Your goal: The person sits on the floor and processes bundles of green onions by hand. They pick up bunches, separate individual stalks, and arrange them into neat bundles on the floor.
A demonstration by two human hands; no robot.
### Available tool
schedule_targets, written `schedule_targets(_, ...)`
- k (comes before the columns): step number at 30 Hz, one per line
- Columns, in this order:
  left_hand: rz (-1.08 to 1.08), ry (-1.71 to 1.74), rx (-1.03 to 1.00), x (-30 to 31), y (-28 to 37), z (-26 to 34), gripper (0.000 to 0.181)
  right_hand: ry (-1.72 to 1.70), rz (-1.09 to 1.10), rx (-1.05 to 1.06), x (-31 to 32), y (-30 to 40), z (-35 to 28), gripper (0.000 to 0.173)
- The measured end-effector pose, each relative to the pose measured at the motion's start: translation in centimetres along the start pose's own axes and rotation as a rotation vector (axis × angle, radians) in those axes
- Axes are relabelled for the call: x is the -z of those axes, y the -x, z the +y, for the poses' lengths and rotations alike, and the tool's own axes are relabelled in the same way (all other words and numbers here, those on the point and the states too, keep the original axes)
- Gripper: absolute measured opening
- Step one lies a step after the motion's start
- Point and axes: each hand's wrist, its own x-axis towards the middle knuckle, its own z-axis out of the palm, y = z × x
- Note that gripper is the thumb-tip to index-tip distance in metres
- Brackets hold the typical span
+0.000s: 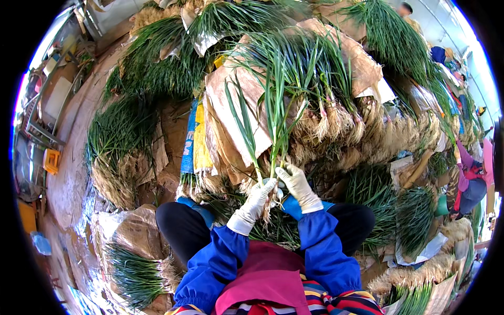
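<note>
My left hand (pixel 256 202), in a pale glove, grips a few long-leaved allium plants (pixel 273 151) near their bases, perhaps green garlic or scallions. Their leaves spread upward and away from me, and thin roots dangle under the glove. Close beside it, my right hand (pixel 297 185), gloved too, has its thumb and fingers on the lower stems. Just beyond, a brown sack (pixel 240 106) lies draped over a heap. A large pile of the same plants (pixel 315 75) rests there, its pale roots facing me.
At left stands a bundle of plants (pixel 122 138), with a wrapped one (pixel 138 271) lower down. A blue-and-yellow sack (pixel 195 138) flanks the heap. Loose leaves (pixel 275 232) lie between my legs. To the right, a person (pixel 470 185) is near more bundles. An orange stool (pixel 51 161) is far left.
</note>
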Motion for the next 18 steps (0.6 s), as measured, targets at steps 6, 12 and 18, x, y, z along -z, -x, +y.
schedule_targets(6, 0.137, -0.203, -0.111, 2.9, -1.1, -2.2, 0.022, 0.751, 0.116, 0.48, -2.1, 3.8, -1.7, 0.025)
schedule_targets(12, 0.011, -0.014, -0.098, 3.6, -3.0, -2.5, 0.03, -0.868, -0.788, 0.487, 3.4, 8.7, -10.2, 0.018)
schedule_targets(18, -0.006, -0.09, -0.007, 2.4, 0.0, -0.6, 0.035, -0.195, 0.235, -0.324, 2.4, -0.7, -0.1, 0.034)
